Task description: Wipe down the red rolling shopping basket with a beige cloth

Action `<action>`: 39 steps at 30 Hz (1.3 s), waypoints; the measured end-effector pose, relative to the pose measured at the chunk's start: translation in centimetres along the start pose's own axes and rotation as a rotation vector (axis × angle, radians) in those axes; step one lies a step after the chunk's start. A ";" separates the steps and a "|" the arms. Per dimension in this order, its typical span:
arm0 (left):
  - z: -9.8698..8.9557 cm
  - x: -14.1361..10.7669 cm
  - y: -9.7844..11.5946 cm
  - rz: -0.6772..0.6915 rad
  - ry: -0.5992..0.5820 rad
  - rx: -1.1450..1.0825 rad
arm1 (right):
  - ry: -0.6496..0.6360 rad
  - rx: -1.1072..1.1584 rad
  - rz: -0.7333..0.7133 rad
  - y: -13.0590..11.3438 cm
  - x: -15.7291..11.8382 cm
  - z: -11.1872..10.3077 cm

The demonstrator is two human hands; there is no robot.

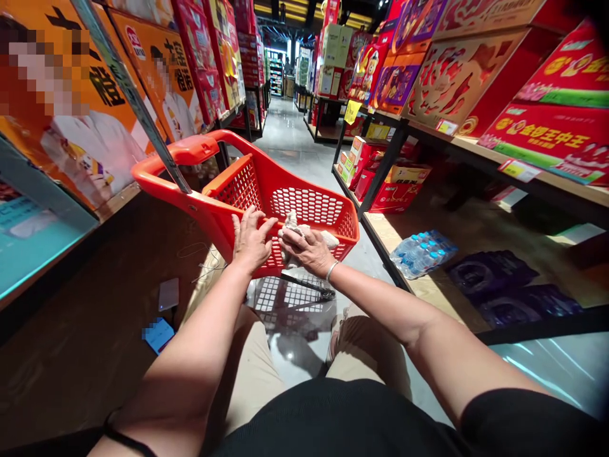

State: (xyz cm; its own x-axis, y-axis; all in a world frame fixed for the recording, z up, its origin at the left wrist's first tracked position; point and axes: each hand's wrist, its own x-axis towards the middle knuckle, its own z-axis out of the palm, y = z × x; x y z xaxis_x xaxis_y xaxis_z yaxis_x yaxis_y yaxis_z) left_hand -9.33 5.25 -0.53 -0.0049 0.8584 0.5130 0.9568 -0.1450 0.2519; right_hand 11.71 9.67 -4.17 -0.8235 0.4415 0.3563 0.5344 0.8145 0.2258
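Note:
An orange-red plastic shopping cart (pixel 295 181) with a perforated basket stands in front of me, turned sideways. My right hand (pixel 309 252) presses a crumpled, whitish cloth (pixel 330 240) against the near rim of the basket, with the fingers closed over part of it. Some of the cloth hangs down below that hand on the outer side. Just to the left, my left hand (pixel 251 240) rests on the same rim and side wall with its fingers spread. It holds nothing that I can see.
Shelves with red and gold gift boxes (pixel 466 79) line the right side, with a pack of water bottles (pixel 423 252) low down. Orange cartons (pixel 157 76) are stacked at left. Phone-like devices (pixel 169 294) lie on the lower left shelf. A shiny aisle floor (pixel 285 120) runs ahead.

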 end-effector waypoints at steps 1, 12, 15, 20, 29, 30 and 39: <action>0.0 0.0 0.0 -0.002 0.001 -0.001 | -0.013 0.001 -0.012 0.4 -0.5 0.5; 0.2 -0.1 -0.3 0.015 0.045 -0.015 | -0.232 0.044 -0.059 5.3 -10.3 2.2; 0.3 0.1 -0.1 0.002 0.059 -0.003 | 0.123 0.034 0.060 6.8 -10.1 -0.7; 0.6 0.3 0.1 -0.017 0.075 -0.005 | 0.307 0.183 0.249 9.1 -9.4 -2.1; 0.7 0.8 0.0 -0.007 0.057 0.021 | 0.215 0.492 0.270 12.3 -9.1 -1.2; 0.7 0.9 0.0 -0.010 0.046 0.026 | 0.185 0.489 0.292 12.2 -8.9 -1.4; 0.8 1.3 0.1 0.011 -0.097 0.109 | 0.119 0.311 0.562 6.9 -8.3 -3.1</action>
State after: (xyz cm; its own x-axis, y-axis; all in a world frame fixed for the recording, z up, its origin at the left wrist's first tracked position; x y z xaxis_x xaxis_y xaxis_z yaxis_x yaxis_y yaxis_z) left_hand -9.04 6.74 -0.54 0.0292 0.9014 0.4320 0.9826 -0.1053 0.1532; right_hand 22.82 10.42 -2.79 -0.3982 0.8019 0.4454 0.7827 0.5502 -0.2910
